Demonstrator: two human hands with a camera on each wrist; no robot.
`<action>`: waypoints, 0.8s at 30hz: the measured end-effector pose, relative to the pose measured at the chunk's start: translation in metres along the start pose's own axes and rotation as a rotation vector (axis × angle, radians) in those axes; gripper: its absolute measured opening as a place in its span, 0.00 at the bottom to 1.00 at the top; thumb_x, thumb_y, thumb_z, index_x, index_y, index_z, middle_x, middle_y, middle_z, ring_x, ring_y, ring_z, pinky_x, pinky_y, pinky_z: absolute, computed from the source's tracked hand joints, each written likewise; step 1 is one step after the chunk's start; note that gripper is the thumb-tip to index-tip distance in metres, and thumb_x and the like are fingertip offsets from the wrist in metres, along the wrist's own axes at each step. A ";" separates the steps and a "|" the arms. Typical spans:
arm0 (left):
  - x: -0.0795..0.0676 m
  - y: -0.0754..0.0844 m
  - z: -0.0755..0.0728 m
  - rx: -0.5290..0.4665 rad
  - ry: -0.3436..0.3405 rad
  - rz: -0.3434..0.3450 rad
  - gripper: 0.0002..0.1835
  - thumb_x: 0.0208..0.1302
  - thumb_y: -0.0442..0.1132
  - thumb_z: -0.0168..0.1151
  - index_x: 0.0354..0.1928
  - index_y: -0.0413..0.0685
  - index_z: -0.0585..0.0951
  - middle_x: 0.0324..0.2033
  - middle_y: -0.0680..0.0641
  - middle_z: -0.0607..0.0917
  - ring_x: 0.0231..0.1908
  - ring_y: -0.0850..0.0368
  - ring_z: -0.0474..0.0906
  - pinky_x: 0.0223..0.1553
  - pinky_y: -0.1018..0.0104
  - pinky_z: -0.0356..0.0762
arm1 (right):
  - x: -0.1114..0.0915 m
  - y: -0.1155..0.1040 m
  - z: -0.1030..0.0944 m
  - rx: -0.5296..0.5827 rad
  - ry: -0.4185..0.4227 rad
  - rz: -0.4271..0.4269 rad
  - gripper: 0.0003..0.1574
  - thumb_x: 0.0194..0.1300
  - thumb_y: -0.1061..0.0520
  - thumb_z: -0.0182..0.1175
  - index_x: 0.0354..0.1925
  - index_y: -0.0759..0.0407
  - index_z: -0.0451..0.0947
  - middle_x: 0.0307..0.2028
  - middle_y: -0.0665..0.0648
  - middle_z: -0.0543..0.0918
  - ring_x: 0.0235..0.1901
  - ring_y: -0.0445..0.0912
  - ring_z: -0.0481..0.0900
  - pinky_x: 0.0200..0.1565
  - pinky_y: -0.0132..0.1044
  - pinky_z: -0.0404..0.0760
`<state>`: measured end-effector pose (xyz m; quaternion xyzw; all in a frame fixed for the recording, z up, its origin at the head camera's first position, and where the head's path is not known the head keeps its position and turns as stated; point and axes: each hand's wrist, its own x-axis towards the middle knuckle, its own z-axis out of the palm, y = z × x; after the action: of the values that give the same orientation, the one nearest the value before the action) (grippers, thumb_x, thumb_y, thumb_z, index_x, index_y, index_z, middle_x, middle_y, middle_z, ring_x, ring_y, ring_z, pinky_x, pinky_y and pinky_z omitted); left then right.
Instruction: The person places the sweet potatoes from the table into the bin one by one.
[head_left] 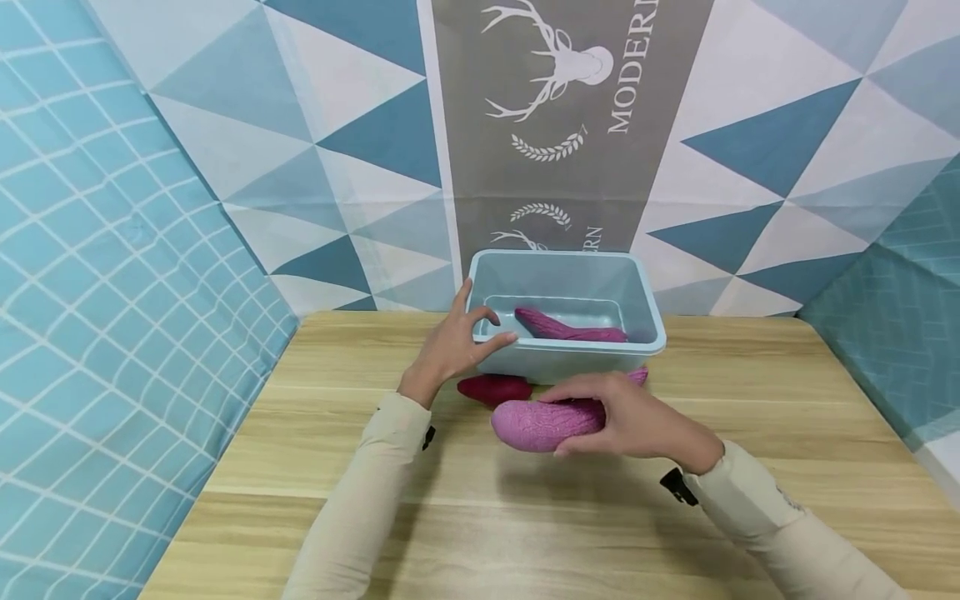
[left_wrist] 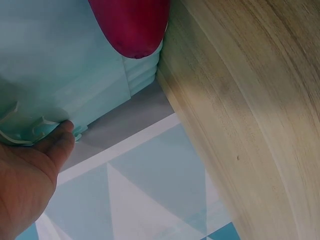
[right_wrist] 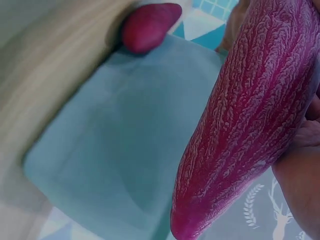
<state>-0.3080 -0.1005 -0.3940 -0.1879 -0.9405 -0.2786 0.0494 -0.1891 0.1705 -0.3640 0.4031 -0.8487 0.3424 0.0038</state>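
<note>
My right hand (head_left: 626, 421) grips a long, curved purple vegetable (head_left: 528, 425) with wrinkled skin, in front of the light blue bin (head_left: 558, 361). The right wrist view shows this vegetable's tapered end large and close. At the bin's front left corner, my left hand (head_left: 450, 342) holds the rim, thumb lying along the front edge. Inside the bin lies another purple wrinkled vegetable (head_left: 573, 329). A smooth red, pointed vegetable (head_left: 491, 389) rests on the table against the bin's front, partly hidden in the head view. The left wrist view shows the red one's rounded end.
The bin stands at the back of the wood-grain table (head_left: 480, 533), close to the patterned wall cloth (head_left: 360, 150). A blue checked cloth (head_left: 97, 292) hangs at the left, and a teal brick-patterned surface (head_left: 885, 317) rises at the right.
</note>
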 end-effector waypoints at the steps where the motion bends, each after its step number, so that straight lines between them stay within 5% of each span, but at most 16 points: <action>1: 0.000 0.000 -0.001 0.001 0.002 0.000 0.30 0.58 0.79 0.54 0.46 0.65 0.79 0.82 0.47 0.42 0.38 0.49 0.85 0.26 0.65 0.74 | 0.002 -0.001 -0.003 -0.006 0.003 -0.001 0.34 0.52 0.45 0.79 0.58 0.43 0.82 0.54 0.45 0.87 0.53 0.39 0.84 0.53 0.34 0.83; 11: 0.000 0.000 0.000 0.006 0.000 -0.001 0.34 0.56 0.83 0.50 0.46 0.65 0.80 0.82 0.51 0.40 0.43 0.47 0.86 0.27 0.65 0.76 | 0.017 -0.008 -0.026 -0.051 0.063 -0.003 0.35 0.50 0.48 0.80 0.58 0.46 0.82 0.53 0.47 0.87 0.50 0.41 0.84 0.48 0.35 0.85; 20: 0.002 -0.002 0.000 0.057 0.015 0.027 0.22 0.63 0.68 0.58 0.47 0.62 0.81 0.82 0.45 0.43 0.31 0.49 0.84 0.27 0.64 0.75 | 0.040 0.002 -0.052 -0.078 0.109 0.070 0.36 0.50 0.48 0.80 0.58 0.50 0.83 0.53 0.53 0.88 0.46 0.45 0.84 0.44 0.35 0.85; 24: 0.002 -0.002 0.000 0.051 0.017 0.026 0.25 0.62 0.69 0.59 0.47 0.60 0.81 0.82 0.44 0.43 0.37 0.45 0.86 0.32 0.60 0.80 | 0.052 0.011 -0.058 -0.103 0.142 0.098 0.36 0.50 0.46 0.80 0.57 0.51 0.83 0.50 0.53 0.89 0.44 0.44 0.84 0.43 0.34 0.85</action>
<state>-0.3107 -0.1015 -0.3951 -0.1964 -0.9443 -0.2556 0.0657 -0.2476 0.1736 -0.3112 0.3349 -0.8815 0.3258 0.0677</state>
